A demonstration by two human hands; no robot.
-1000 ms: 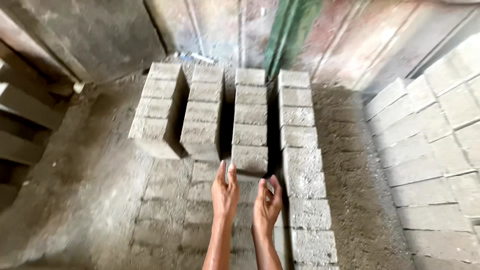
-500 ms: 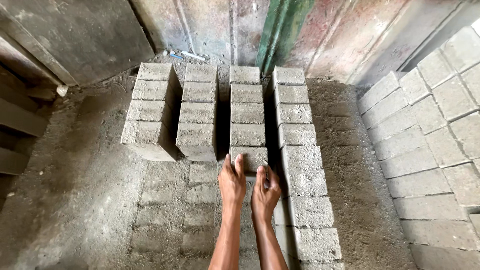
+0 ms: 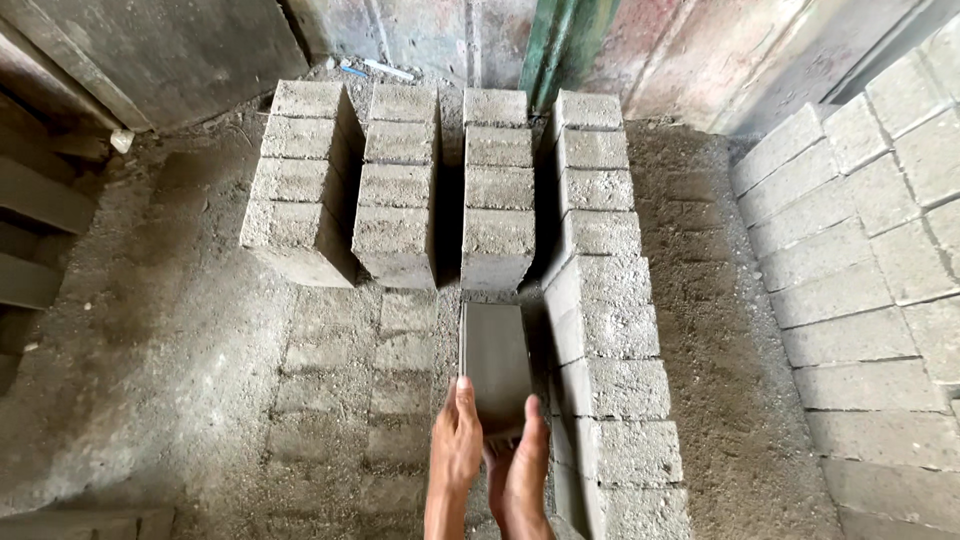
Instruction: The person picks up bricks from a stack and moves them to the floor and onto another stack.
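Observation:
Both my hands grip the near end of a smooth flat grey board [image 3: 495, 362]. My left hand [image 3: 457, 442] is on its left edge and my right hand [image 3: 523, 458] on its right edge. The board lies lengthwise in the gap in front of the third row of rough concrete blocks, whose nearest block [image 3: 497, 247] stands just beyond the board's far end. To the right of the board runs a longer row of blocks [image 3: 605, 330]. Two more block rows [image 3: 395, 190] stand to the left.
A lower layer of blocks [image 3: 345, 390] lies flat in the gritty floor under and left of my hands. A stacked block wall [image 3: 860, 260] rises at the right. Wooden planks [image 3: 40, 200] lean at the left, and a green post [image 3: 545, 45] stands at the back wall.
My hands have drawn back towards me from the nearest block of the third row. They now hold the flat board, which was not visible before. The camera view has tilted slightly.

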